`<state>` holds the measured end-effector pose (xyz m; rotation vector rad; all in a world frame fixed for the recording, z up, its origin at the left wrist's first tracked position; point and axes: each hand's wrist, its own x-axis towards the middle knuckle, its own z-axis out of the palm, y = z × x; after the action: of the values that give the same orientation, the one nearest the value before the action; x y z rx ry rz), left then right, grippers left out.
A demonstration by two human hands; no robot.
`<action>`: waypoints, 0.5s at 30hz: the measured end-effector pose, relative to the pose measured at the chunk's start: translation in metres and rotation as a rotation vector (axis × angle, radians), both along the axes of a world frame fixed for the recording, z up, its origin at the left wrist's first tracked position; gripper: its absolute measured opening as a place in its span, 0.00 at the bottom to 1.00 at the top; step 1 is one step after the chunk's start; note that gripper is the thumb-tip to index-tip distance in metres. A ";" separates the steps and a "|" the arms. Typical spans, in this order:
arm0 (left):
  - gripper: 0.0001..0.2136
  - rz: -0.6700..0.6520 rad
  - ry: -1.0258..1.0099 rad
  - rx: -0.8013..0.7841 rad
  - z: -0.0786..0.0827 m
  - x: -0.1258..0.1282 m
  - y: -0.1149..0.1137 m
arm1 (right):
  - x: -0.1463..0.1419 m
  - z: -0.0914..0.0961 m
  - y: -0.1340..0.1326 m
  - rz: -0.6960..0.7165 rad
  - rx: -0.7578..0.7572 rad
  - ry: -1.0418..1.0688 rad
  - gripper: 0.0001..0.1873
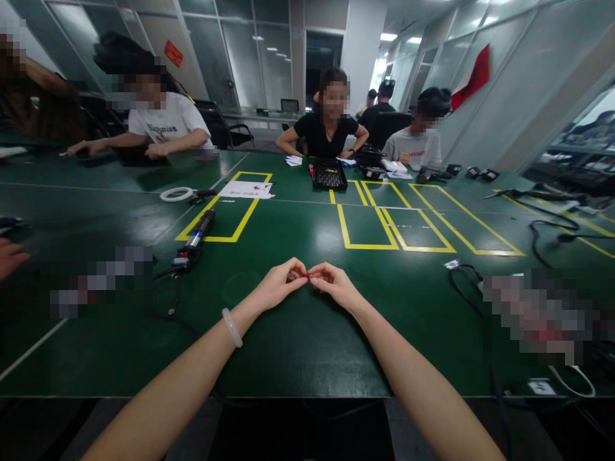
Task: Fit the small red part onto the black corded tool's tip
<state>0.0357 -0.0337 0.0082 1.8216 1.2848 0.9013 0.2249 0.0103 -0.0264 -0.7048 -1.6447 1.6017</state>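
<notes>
My left hand [282,282] and my right hand [333,282] meet at the fingertips over the green table, near the middle of the view. Between the pinched fingers is a small red piece [308,276], mostly covered and too tiny to name. Both hands seem closed on it, thumbs and index fingers touching it from either side. A pale bracelet [232,328] circles my left wrist. Left of my hands, an electric screwdriver [196,232] with a dark body lies on the table.
Yellow tape outlines [369,246] mark the green table [298,358]. A black tray [329,184] with small parts stands far ahead, before a seated person. A white sheet [246,190] and a coiled white cable [177,194] lie ahead left. Black cables [461,288] run at right. Other people sit around.
</notes>
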 end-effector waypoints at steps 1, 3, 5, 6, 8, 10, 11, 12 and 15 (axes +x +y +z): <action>0.09 0.003 0.012 0.027 -0.001 0.000 -0.001 | 0.000 0.000 0.000 -0.002 0.001 0.002 0.16; 0.09 -0.005 0.032 0.059 -0.002 0.001 -0.002 | -0.001 0.000 0.000 -0.011 0.004 -0.011 0.15; 0.10 -0.024 0.058 0.064 -0.001 0.000 -0.003 | -0.002 -0.003 0.000 -0.015 0.013 -0.034 0.15; 0.11 -0.025 0.076 0.065 0.001 -0.001 -0.002 | -0.002 -0.004 0.001 -0.016 0.019 -0.045 0.15; 0.13 0.017 0.126 0.087 0.007 -0.009 -0.001 | -0.001 -0.007 0.003 -0.024 0.029 -0.061 0.15; 0.17 0.130 0.199 0.137 0.013 -0.027 0.003 | -0.001 -0.010 0.004 -0.034 0.032 -0.064 0.15; 0.19 0.201 0.252 0.160 0.016 -0.041 0.006 | -0.001 -0.011 0.005 -0.036 0.032 -0.062 0.15; 0.21 0.277 0.317 0.177 0.019 -0.056 0.008 | -0.001 -0.011 0.005 -0.035 0.031 -0.058 0.15; 0.29 0.480 0.628 0.145 0.019 -0.116 0.013 | 0.000 -0.012 0.004 -0.033 0.046 -0.061 0.15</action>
<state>-0.0804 -0.0209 0.0275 2.0315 2.1635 0.6862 0.2247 0.0147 -0.0380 -0.7598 -1.6988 1.5280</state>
